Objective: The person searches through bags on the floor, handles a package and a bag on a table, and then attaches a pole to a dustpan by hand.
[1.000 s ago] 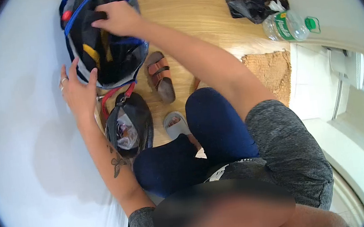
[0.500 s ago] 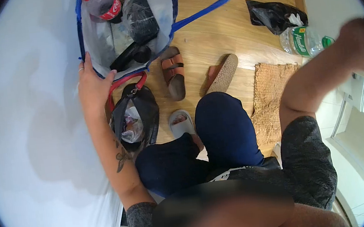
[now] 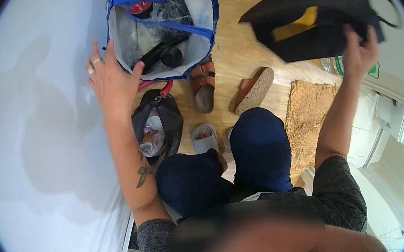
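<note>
My left hand (image 3: 113,84) is at the near left corner of a large blue-and-white shopping bag (image 3: 202,51), fingers spread and thumb by its rim. Inside the bag are a cola bottle (image 3: 141,6), a dark bundle in clear plastic (image 3: 169,12) and a black cylindrical object (image 3: 150,57). Its blue handles lie across the opening. Over on the right, my right hand (image 3: 362,53) grips the near edge of a black bag (image 3: 294,13) that has a yellow patch and a thin loop. The black bag is held above the floor, slightly blurred.
Below the shopping bag stands a dark handbag (image 3: 171,114) with red straps and a plastic-wrapped item inside. Two brown sandals (image 3: 203,96) (image 3: 256,90) lie on the wooden floor. A woven mat (image 3: 311,118) and a partly hidden clear bottle (image 3: 327,66) are to the right. A white wall rises at left.
My right hand has come in from the far right with the black bag. My left hand's fingers have spread at the shopping bag's rim. A blue handle has swung over the opening.
</note>
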Demonstrator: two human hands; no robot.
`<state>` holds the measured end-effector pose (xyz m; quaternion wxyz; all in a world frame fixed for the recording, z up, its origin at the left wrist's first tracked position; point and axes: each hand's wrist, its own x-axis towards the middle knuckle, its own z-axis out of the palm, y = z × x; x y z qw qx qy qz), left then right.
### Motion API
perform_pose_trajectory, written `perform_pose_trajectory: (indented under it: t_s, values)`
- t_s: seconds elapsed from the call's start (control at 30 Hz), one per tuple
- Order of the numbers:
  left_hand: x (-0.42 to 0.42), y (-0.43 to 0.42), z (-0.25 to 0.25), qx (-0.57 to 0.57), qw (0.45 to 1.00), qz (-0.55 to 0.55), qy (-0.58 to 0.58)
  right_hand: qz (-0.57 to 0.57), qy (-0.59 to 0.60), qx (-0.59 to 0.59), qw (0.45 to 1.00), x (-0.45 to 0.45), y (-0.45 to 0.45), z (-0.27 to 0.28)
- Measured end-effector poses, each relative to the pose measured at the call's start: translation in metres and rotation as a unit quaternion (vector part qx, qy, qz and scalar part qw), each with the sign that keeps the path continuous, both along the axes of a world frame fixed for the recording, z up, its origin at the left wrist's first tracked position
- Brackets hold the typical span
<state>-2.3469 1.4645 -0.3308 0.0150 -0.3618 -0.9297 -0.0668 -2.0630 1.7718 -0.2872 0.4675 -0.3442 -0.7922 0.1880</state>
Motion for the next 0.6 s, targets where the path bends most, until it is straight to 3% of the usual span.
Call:
perform_pose_trajectory:
  t_s: [0.1, 0.17, 0.23, 0.3, 0.4, 0.53, 0.6]
  values:
    - [-0.003, 0.026, 0.008, 0.076, 0.996, -0.033, 0.042, 0.035, -0.181, -0.018, 0.983, -0.011, -0.018, -0.017]
    - [-0.016, 0.053, -0.006, -0.017, 0.981, -0.105, -0.164, 0.052, -0.221, -0.126, 0.966, -0.012, -0.021, -0.038]
    - [-0.027, 0.091, -0.029, -0.216, 0.953, -0.088, -0.192, 0.064, -0.214, -0.166, 0.960, -0.020, -0.021, -0.052]
    - [-0.051, 0.111, -0.074, -0.313, 0.918, -0.110, -0.219, 0.102, -0.280, -0.164, 0.940, -0.033, -0.013, -0.064]
    - [-0.107, 0.122, -0.183, -0.329, 0.898, -0.086, -0.278, 0.092, -0.270, -0.190, 0.939, -0.057, -0.006, -0.087]
    - [-0.133, 0.134, -0.219, -0.362, 0.872, -0.160, -0.289, 0.051, -0.227, -0.191, 0.954, -0.089, -0.006, -0.094]
    - [-0.135, 0.140, -0.235, -0.074, 0.954, -0.015, -0.290, 0.044, -0.220, -0.177, 0.958, -0.099, -0.007, -0.093]
